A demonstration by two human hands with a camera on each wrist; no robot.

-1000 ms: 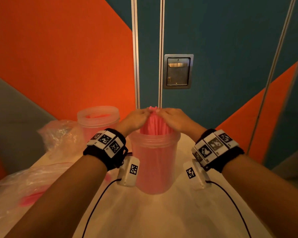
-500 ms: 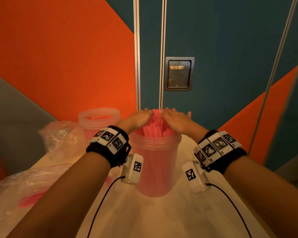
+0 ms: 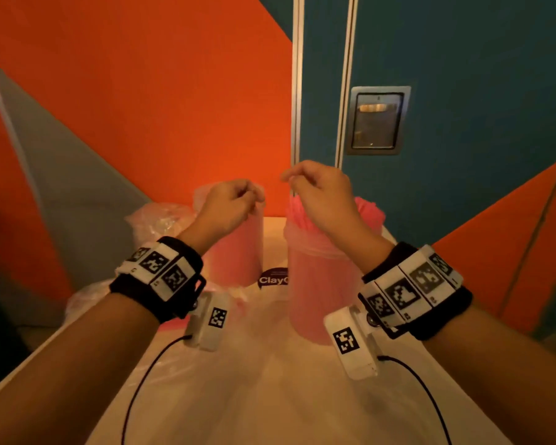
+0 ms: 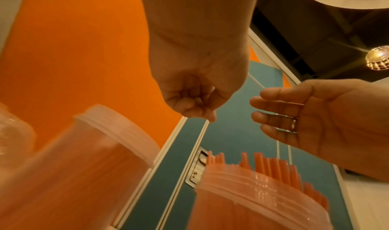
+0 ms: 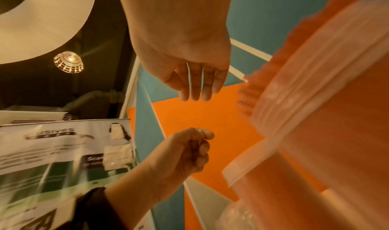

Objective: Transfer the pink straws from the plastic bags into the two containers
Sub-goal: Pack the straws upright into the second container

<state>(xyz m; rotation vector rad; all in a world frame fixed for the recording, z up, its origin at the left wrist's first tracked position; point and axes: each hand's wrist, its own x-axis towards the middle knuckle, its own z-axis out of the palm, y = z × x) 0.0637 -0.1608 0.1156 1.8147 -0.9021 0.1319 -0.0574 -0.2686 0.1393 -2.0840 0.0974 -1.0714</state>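
Note:
Two clear plastic containers stand on the pale table. The near one [image 3: 315,284] is packed with upright pink straws [image 3: 368,211] that stick out above its rim. The far one [image 3: 238,255] also looks pink inside and is partly hidden behind my left hand [image 3: 254,200]. That hand hovers above it with fingers curled into the palm, and I see nothing in it [image 4: 195,105]. My right hand [image 3: 289,179] hangs over the near container with straight, relaxed fingers [image 5: 195,90], clear of the straws [image 4: 273,165].
A crumpled clear bag [image 3: 161,220] lies at the back left beside the far container. Another bag [image 3: 87,300] lies at the table's left edge, with pink showing under my left wrist. The orange and teal wall stands close behind.
Both hands have let go of the straw bundle and risen above the near container, moving apart. The straws have spread out inside the rim.

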